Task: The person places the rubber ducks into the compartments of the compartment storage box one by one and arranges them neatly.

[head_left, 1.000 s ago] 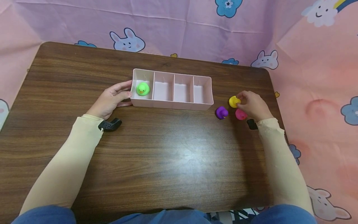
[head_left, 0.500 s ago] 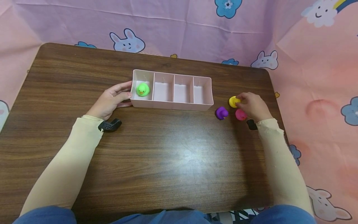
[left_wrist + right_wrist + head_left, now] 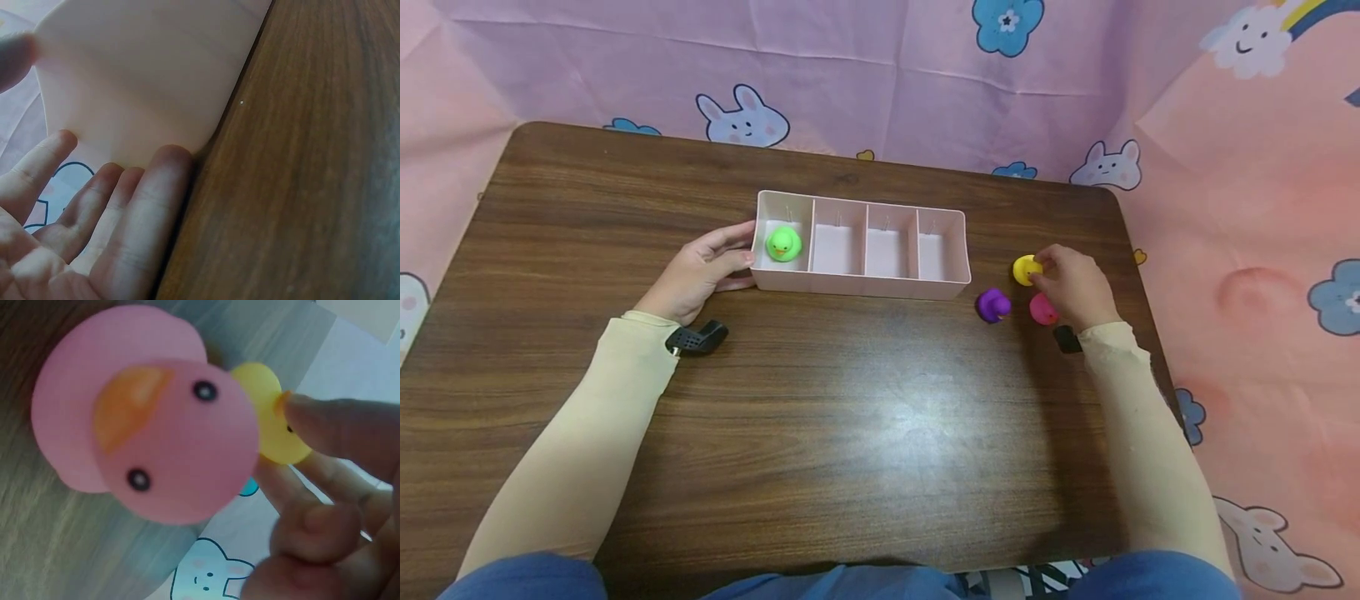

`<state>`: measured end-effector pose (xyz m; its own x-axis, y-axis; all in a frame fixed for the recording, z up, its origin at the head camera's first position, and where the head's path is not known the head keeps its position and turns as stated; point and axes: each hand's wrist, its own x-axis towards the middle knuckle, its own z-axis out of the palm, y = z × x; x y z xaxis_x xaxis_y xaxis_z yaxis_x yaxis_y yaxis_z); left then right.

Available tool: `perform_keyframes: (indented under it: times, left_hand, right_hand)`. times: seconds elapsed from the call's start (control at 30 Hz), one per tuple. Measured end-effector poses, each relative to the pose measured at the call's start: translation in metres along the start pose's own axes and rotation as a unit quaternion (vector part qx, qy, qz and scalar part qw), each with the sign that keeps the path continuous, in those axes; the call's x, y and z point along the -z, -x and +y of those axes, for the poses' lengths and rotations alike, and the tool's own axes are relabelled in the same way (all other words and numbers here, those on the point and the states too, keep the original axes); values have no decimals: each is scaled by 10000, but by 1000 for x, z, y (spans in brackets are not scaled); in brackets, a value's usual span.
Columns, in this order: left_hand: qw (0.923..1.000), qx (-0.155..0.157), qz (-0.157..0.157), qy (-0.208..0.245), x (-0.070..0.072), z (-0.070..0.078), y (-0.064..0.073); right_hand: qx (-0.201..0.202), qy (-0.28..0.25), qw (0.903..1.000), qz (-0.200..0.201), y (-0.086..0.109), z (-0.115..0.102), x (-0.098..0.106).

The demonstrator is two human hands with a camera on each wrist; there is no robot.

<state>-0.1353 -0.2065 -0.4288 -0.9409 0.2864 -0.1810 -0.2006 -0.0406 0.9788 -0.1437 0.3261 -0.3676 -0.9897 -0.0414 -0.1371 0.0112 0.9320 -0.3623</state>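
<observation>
A pale pink box (image 3: 861,286) with a row of compartments stands on the table, a green rubber duck (image 3: 783,243) in its leftmost one. My left hand (image 3: 696,271) touches the box's left end; the left wrist view shows nearly straight fingers (image 3: 140,219) against the outer wall and the thumb by the rim. Right of the box, my right hand (image 3: 1075,283) pinches a yellow rubber duck (image 3: 1025,270) between thumb and fingers, the thumb at its beak (image 3: 265,415). A pink rubber duck (image 3: 1043,309) sits just in front, partly under that hand. A purple rubber duck (image 3: 994,306) is beside them.
The brown wooden table (image 3: 850,433) has a raised-looking far edge against a printed cloth backdrop (image 3: 887,75). More cloth hangs close along the table's right side. A black wrist device (image 3: 697,338) sits at the left cuff.
The head view has shifted slightly. Both hands, the box and the ducks hold the same places relative to one another.
</observation>
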Motion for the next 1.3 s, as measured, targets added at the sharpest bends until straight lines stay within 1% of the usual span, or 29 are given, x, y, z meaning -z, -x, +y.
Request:
perform_keyframes:
  times: [0.17, 0.27, 0.4, 0.57, 0.7, 0.83, 0.93, 1.13, 1.3]
  left_hand:
    - [10000, 72, 4, -48, 0, -2, 0]
    - [9999, 77, 11, -69, 0, -3, 1]
    - [9999, 41, 8, -98, 0, -4, 1]
    - [9998, 52, 62, -165, 2, -4, 3]
    - [9998, 57, 91, -160, 2, -4, 5]
    - [9999, 53, 68, -60, 1, -5, 5]
    - [9999, 57, 71, -60, 0, -5, 5]
    - [9999, 33, 85, -119, -2, -2, 2]
    - [9999, 23, 93, -109, -4, 1, 1]
  right_hand:
    - [126, -48, 9971, 750, 4, -3, 1]
    - [185, -132, 9939, 1079, 5, -7, 1]
    - [325, -378, 9888, 1407, 6, -15, 0]
    - [592, -769, 9790, 1791, 9, -31, -2]
    - [759, -851, 9726, 2025, 12, -45, -4]
    - [1022, -965, 9628, 2308, 14, -58, -4]
    - [1184, -1063, 9577, 2398, 16, -68, -3]
    - [1413, -1342, 9531, 2316, 18, -94, -3]
    - [1824, -1463, 9462, 2236, 15, -120, -11]
